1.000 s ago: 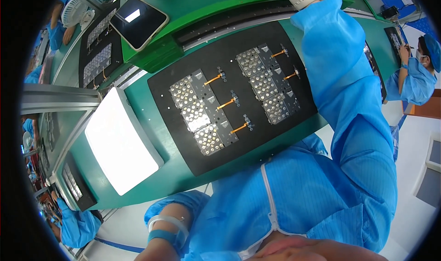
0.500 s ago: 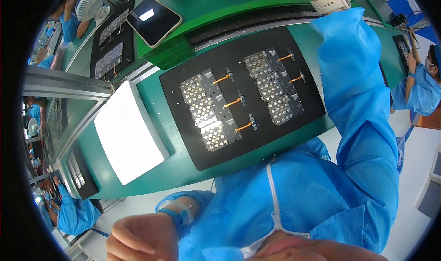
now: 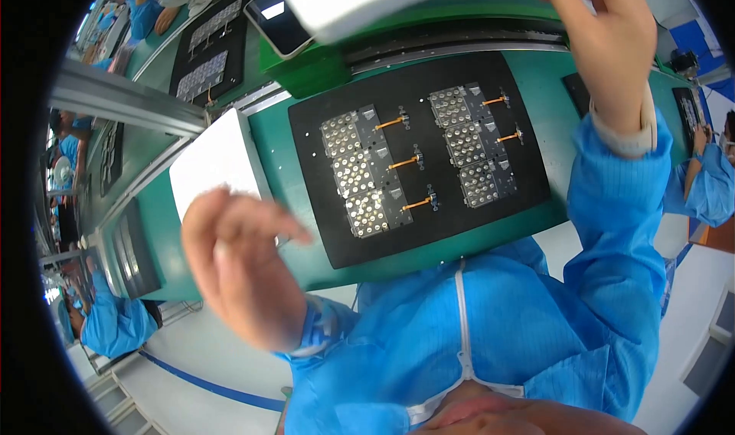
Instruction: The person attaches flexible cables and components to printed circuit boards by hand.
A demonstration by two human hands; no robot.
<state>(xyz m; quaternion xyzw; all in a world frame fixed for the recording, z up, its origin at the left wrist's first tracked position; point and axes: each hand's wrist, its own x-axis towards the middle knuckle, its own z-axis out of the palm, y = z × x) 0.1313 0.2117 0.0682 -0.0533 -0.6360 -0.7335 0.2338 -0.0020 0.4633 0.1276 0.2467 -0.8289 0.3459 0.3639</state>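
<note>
White tray near right grip

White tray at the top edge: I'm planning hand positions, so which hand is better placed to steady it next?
Right, probably: the right hand is near the right end of the white tray, though contact is unclear. The left hand is lower, in front of the white box.

Circuit boards — metallic shine; mat — matt; phone screen glossy; sleeve cloth.
</note>
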